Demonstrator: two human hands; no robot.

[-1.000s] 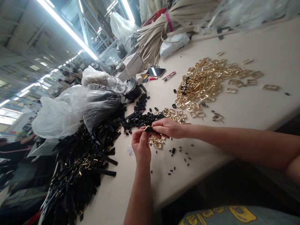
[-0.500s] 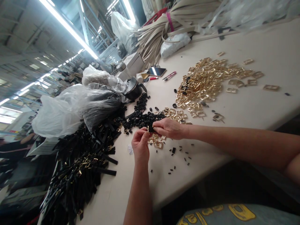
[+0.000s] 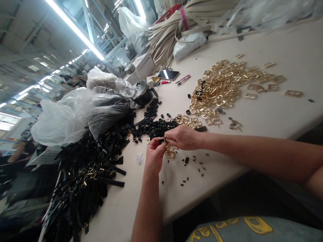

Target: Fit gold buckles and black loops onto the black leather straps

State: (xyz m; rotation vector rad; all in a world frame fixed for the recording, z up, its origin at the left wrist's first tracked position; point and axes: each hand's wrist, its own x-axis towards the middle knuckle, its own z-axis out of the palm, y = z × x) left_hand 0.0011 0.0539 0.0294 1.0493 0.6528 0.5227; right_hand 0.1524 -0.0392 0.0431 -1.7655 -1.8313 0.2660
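Between my two hands is a short black strap (image 3: pixel 160 141), pinched at the fingertips. My left hand (image 3: pixel 154 155) is closed on its left part, thumb uppermost. My right hand (image 3: pixel 185 137) is closed on it too, fingertips almost touching the left ones. A black strap end (image 3: pixel 201 129) sticks out behind the right hand. A small glint of gold shows at the fingertips, too covered to make out. Just under the hands lie several loose gold buckles (image 3: pixel 171 154). Right behind them is a heap of small black loops (image 3: pixel 153 127).
A large pile of gold buckles (image 3: pixel 219 89) lies back right, and black straps with buckles (image 3: pixel 93 181) cover the left side. Farther back are plastic bags (image 3: pixel 68 114), a dark lidded pot (image 3: pixel 142 94), a phone (image 3: pixel 168 74) and thread snips (image 3: pixel 183 79). Small black bits dot the front.
My hands have come closer together. The gold buckle that showed between them is now mostly covered, and a black strap end has come into sight behind my right hand.
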